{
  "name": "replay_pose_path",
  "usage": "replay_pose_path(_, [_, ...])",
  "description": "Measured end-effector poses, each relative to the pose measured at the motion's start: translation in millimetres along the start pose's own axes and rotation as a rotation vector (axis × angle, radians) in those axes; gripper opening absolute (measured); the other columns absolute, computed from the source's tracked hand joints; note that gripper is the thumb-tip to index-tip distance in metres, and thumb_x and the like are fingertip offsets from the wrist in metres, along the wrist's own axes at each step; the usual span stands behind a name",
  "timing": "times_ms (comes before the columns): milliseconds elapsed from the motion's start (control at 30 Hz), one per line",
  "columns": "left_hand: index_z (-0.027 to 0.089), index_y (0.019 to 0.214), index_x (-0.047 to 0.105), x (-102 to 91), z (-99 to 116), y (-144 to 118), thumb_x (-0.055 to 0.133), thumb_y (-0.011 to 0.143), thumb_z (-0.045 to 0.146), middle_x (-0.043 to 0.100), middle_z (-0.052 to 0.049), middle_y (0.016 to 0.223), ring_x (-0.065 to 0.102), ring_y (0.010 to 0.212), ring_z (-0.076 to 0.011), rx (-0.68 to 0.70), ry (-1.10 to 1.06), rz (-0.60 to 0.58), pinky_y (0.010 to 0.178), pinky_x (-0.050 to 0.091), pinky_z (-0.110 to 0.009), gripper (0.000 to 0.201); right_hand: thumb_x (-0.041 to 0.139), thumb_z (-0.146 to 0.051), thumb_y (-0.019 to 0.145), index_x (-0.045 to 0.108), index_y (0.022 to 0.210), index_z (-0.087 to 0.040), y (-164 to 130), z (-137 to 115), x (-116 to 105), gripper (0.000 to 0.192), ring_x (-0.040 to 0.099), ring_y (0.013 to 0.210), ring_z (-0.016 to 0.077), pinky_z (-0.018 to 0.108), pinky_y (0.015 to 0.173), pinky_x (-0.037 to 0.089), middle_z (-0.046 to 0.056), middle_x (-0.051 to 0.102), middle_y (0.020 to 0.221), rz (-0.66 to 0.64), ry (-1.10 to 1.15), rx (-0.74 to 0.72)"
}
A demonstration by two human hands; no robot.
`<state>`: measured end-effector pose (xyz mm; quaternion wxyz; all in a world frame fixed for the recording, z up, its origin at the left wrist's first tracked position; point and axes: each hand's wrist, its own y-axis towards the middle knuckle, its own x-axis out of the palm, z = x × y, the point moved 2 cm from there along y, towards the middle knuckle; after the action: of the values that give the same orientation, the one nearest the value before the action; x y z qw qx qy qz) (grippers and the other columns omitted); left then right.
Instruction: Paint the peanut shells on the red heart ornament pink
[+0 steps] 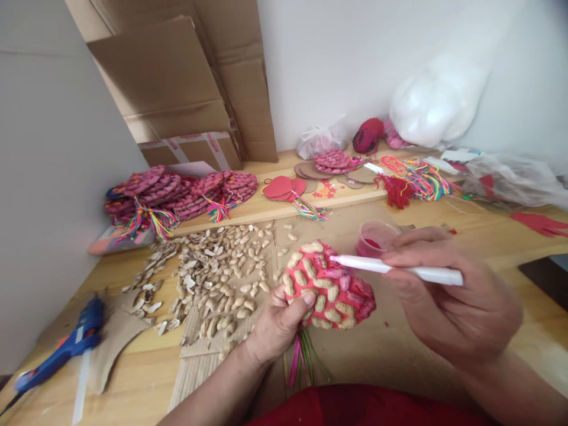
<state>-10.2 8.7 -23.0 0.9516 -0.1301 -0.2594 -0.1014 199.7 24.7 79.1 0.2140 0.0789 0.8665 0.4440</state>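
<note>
The red disc point(329, 286), round and studded with bumpy peanut shells, some tan and some painted pink, sits just below the middle of the view; its lower-left edge is hidden under the left hand's thumb, and the coloured tassel point(302, 360) hanging from it at 6 o'clock is partly lost against the red clothing below. The left hand point(277, 325) comes up from 7 o'clock, fingers curled shut around the disc's rim. The right hand point(448, 296), entering from 4 o'clock, pinches a smooth white brush handle point(394, 269) between thumb and fingers; its tip touches the disc's upper edge, and the bristles are too small to make out. At 1 o'clock of the disc, partly behind the fingers, stands a clear plastic cup point(376, 238) with red paint. At 9 o'clock loose peanut shells point(213, 275) litter the wooden table point(133, 384); a blue glue gun point(66, 349) lies at far left, its cord cut off. Finished pink discs point(177, 192) pile up at 11 o'clock.
</note>
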Motion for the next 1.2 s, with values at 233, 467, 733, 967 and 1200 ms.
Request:
replay_pose_path(233, [0.017,0.077,0.074,3.3,2,0,0.083,0.082,0.045,0.068,0.000,0.067,0.056,0.056,-0.0096,0.022,0.049,0.014,0.066,0.050,-0.024,0.030,0.068,-0.015,0.083,0.067,0.108,-0.031,-2,1,0,0.029,0.065,0.105,0.0273,0.051,0.092,0.054,0.002,0.070,0.091,-0.113,-0.103,-0.011])
replay_pose_path(467, [0.017,0.085,0.077,6.0,3,1,0.081,0.083,0.045,0.068,0.001,0.063,0.059,0.057,-0.0112,0.037,0.065,0.043,0.065,0.052,-0.024,0.029,0.067,-0.019,0.084,0.067,0.103,-0.030,-1,-1,2,0.022,0.067,0.103,0.0278,0.049,0.088,0.053,0.002,0.071,0.090,-0.133,-0.167,-0.031])
replay_pose_path(733, [0.017,0.105,0.075,4.6,0,4,0.080,0.085,0.043,0.081,-0.007,0.092,0.074,0.076,-0.0186,-0.025,0.007,0.079,0.076,0.059,-0.030,0.032,0.067,-0.033,0.088,0.068,0.092,-0.024,19,46,-33,0.010,0.065,0.077,0.0186,0.036,0.074,0.048,0.002,0.071,0.083,0.176,-0.504,0.186])
replay_pose_path(967, [0.017,0.100,0.075,4.8,2,2,0.083,0.081,0.046,0.080,-0.005,0.086,0.071,0.067,-0.0168,-0.059,0.039,0.142,0.066,0.055,-0.026,0.036,0.068,-0.041,0.086,0.072,0.079,-0.025,19,63,-20,0.017,0.063,0.078,0.0209,0.037,0.078,0.045,0.002,0.074,0.075,-0.101,-0.610,0.274])
replay_pose_path(1200, [0.017,0.097,0.076,-0.4,-2,2,0.084,0.078,0.049,0.075,-0.003,0.072,0.067,0.060,-0.0157,-0.050,0.079,0.167,0.060,0.051,-0.026,0.038,0.068,-0.044,0.085,0.074,0.082,-0.026,14,75,-13,0.019,0.064,0.088,0.0259,0.043,0.085,0.043,0.003,0.076,0.081,-0.160,-0.666,0.357])
